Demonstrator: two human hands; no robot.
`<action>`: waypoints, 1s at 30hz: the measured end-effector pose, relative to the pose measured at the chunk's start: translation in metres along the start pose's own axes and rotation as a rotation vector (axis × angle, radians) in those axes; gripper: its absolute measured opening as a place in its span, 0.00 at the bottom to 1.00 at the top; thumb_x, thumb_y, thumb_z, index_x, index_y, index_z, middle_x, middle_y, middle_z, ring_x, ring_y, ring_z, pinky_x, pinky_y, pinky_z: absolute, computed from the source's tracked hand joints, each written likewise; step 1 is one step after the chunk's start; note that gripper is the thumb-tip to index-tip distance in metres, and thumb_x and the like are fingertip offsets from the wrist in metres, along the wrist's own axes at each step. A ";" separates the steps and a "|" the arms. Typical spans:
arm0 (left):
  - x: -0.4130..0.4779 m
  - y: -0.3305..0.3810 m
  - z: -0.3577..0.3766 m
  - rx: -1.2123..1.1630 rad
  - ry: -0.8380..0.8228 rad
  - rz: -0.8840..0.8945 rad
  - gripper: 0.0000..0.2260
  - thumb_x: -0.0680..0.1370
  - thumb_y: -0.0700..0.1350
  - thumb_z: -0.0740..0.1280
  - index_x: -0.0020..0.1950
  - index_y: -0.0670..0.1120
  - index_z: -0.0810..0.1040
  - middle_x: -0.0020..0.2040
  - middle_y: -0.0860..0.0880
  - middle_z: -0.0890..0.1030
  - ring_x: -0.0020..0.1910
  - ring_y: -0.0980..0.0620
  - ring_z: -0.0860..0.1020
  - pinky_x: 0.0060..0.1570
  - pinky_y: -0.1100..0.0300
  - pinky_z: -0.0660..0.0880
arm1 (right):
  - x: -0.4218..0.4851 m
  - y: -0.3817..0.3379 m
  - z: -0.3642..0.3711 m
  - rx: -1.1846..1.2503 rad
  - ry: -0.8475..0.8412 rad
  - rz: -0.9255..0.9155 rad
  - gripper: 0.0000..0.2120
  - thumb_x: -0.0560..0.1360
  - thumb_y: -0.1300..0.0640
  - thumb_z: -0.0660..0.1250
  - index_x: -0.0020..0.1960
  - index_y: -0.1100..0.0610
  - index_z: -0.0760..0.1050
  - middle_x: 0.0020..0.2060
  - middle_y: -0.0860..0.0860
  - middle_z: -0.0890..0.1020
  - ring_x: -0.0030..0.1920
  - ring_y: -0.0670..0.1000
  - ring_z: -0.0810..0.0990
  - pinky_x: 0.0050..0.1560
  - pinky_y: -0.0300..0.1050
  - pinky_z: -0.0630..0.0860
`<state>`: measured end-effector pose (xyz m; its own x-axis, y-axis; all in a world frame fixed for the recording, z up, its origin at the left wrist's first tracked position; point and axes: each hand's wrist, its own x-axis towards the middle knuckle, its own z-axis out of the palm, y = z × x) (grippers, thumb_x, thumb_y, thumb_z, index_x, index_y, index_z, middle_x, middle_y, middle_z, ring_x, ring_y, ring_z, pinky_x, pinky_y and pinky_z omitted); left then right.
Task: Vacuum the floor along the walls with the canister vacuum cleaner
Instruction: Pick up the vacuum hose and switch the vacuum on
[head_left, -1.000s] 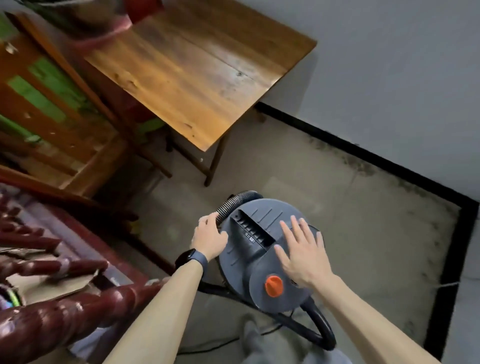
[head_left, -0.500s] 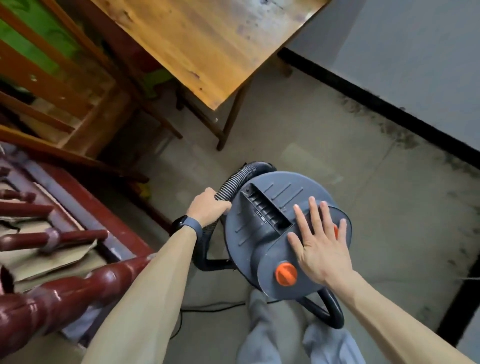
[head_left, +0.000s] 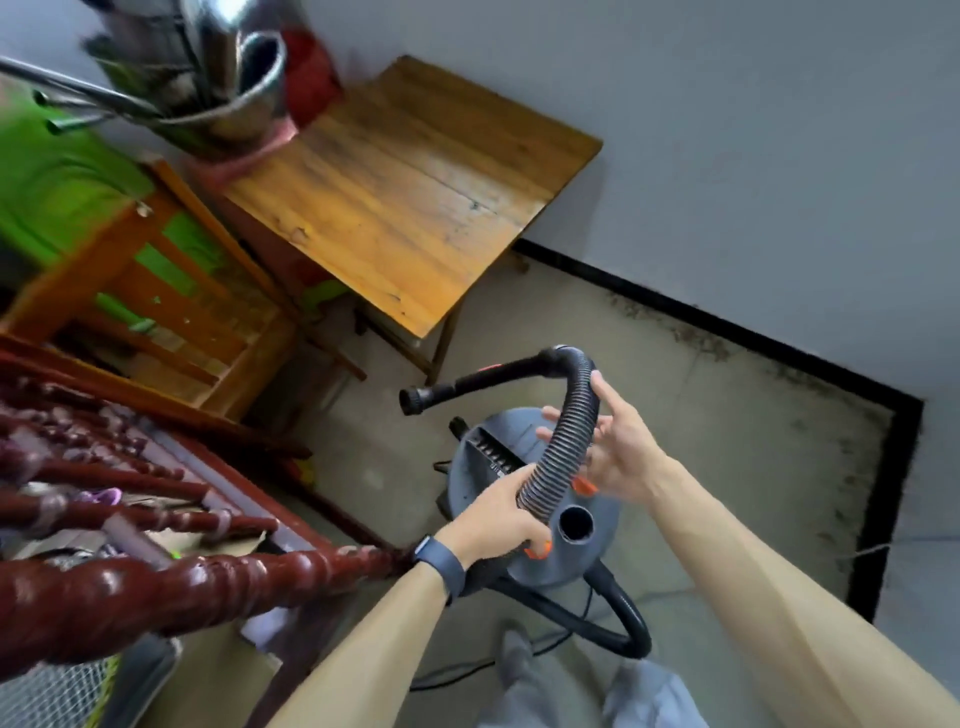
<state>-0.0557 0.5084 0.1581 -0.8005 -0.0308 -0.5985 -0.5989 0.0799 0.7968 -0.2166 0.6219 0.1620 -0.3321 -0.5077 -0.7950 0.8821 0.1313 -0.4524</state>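
— hose: where is it?
— the black ribbed vacuum hose arcs up over the round grey canister vacuum cleaner, which stands on the grey concrete floor near a corner of the room. its black nozzle end hangs in the air, pointing left.
— and the hands?
— the left hand, with a dark watch on its wrist, is curled tight round the hose's lower end, just beside the open round port in the canister's lid. the right hand is spread with straight fingers, lying against the hose higher up.
— what crowds the place?
— a square wooden table stands against the grey wall ahead, its legs near the black skirting strip. left of it is an orange wooden chair, blurred. a dark red turned-wood rail runs close on the left, beside the left forearm. a thin black cord lies on the floor on the near side of the canister, and dark specks sit along the skirting.
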 end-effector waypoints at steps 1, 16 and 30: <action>-0.006 0.011 0.007 0.071 -0.066 0.016 0.23 0.65 0.30 0.70 0.56 0.50 0.76 0.36 0.58 0.79 0.36 0.55 0.77 0.39 0.55 0.76 | -0.017 -0.008 -0.004 0.079 0.022 -0.052 0.31 0.76 0.35 0.69 0.56 0.64 0.80 0.46 0.56 0.86 0.44 0.56 0.85 0.45 0.49 0.82; 0.033 0.180 0.148 0.073 -0.249 -0.148 0.22 0.77 0.62 0.64 0.64 0.50 0.78 0.60 0.51 0.83 0.61 0.50 0.79 0.69 0.49 0.67 | -0.251 0.019 -0.191 -0.253 0.613 -0.691 0.12 0.78 0.59 0.74 0.52 0.61 0.72 0.36 0.58 0.79 0.30 0.51 0.80 0.30 0.46 0.78; 0.105 0.226 0.373 -0.287 0.050 -0.221 0.15 0.75 0.47 0.73 0.56 0.43 0.73 0.44 0.43 0.80 0.39 0.46 0.80 0.44 0.49 0.81 | -0.278 0.080 -0.360 -0.842 0.379 -0.420 0.18 0.74 0.46 0.75 0.56 0.45 0.68 0.42 0.46 0.81 0.41 0.44 0.80 0.41 0.38 0.77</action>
<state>-0.2668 0.8944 0.2450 -0.6471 -0.0650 -0.7597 -0.7338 -0.2172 0.6437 -0.1744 1.0800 0.2010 -0.7743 -0.3662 -0.5161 0.1964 0.6362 -0.7461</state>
